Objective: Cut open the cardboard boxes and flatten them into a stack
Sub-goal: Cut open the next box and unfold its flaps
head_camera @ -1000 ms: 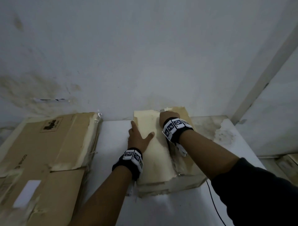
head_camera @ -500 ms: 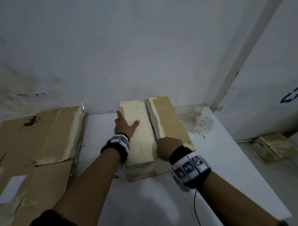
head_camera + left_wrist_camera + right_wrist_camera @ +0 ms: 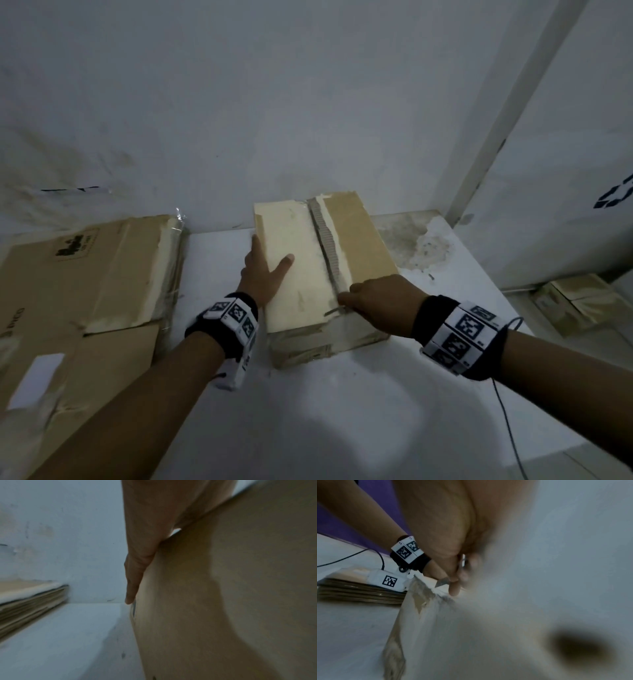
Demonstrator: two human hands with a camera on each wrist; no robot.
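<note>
A closed cardboard box (image 3: 301, 267) lies on the white table (image 3: 342, 411), its top seam torn along the middle. My left hand (image 3: 263, 270) rests flat over the box's left top edge, fingers straight down the side (image 3: 135, 574) and thumb on top. At the near end of the seam my right hand (image 3: 380, 298) grips a small utility knife (image 3: 443, 582), whose blade tip touches the cardboard. A stack of flattened boxes (image 3: 78, 294) lies at the left.
The wall (image 3: 274, 120) stands right behind the box. Another cardboard box (image 3: 575, 305) sits on the floor at the right. A thin black cable (image 3: 507, 411) hangs from my right wrist across the table's right edge.
My right hand has drawn the knife from the far end of the seam back to its near end. The left hand has stayed on the box.
</note>
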